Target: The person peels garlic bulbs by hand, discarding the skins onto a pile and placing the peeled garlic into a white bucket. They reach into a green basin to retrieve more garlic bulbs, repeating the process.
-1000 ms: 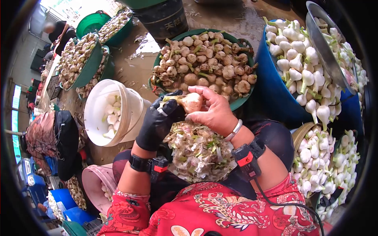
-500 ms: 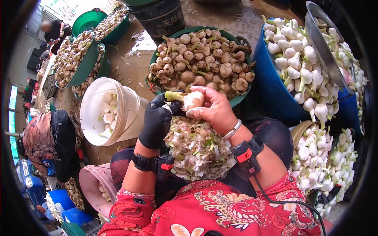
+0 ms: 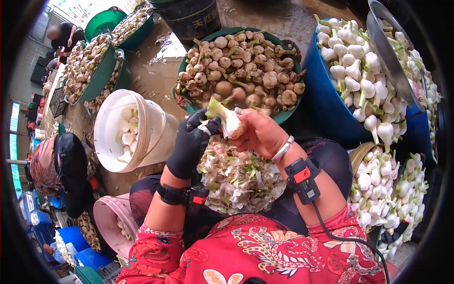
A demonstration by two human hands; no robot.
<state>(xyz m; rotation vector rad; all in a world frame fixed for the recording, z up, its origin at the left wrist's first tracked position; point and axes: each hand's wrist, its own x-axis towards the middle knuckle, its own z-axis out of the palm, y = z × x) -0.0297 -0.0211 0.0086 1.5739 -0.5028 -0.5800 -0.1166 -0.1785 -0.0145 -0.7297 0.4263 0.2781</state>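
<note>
A garlic bulb (image 3: 231, 124) with a green stem is held between my two hands, above a heap of peeled skins (image 3: 239, 177). My left hand (image 3: 191, 139), in a black glove, pinches it near the stem side. Bare fingers of my right hand (image 3: 260, 133) are closed round the root end. The bulb's side shows white, with brownish skin at its lower right. Just beyond my hands stands a green basin (image 3: 182, 75) full of brown, unpeeled garlic (image 3: 246, 66).
A white bucket (image 3: 153, 132) with white bulbs stands at the left, a pink bucket (image 3: 106, 217) below it. On the right is a blue tub (image 3: 316, 90) heaped with white garlic. A dark bucket (image 3: 189, 21) stands behind the basin. Other people are at the left.
The bulb has tilted, its stem now pointing up and left and more white showing. My right hand has shifted round its lower right side, and my left hand has changed its hold slightly.
</note>
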